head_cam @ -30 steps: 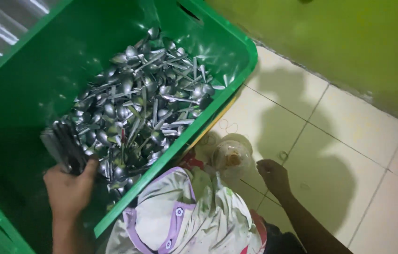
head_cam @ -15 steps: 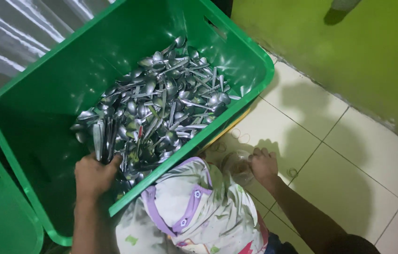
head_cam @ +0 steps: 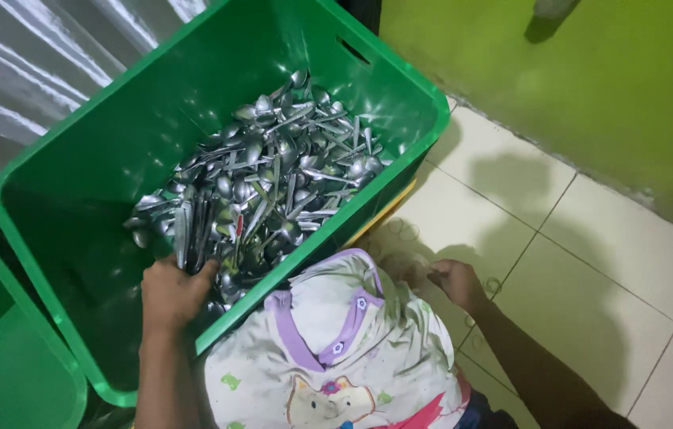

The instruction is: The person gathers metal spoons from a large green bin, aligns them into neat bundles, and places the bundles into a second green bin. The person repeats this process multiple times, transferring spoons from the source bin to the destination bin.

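A big green plastic crate [head_cam: 400,75] holds a heap of several metal spoons [head_cam: 273,171]. My left hand [head_cam: 171,292] reaches inside the crate at its near side and is closed around a bundle of spoons [head_cam: 193,230] that stick up from my fist. My right hand [head_cam: 454,280] is low over the tiled floor beside the crate, fingers curled at small rubber bands [head_cam: 408,232] lying there; whether it holds one I cannot tell. My patterned shirt [head_cam: 336,349] fills the bottom of the view.
A second green crate [head_cam: 3,373] stands at the lower left. Corrugated metal sheet [head_cam: 27,56] runs behind the crates. A green wall [head_cam: 591,71] borders the cream floor tiles [head_cam: 607,238] on the right.
My left hand has stayed on the bundle of spoons in the crate. My right hand has moved left along the floor toward the crate. The view has shifted right and up.
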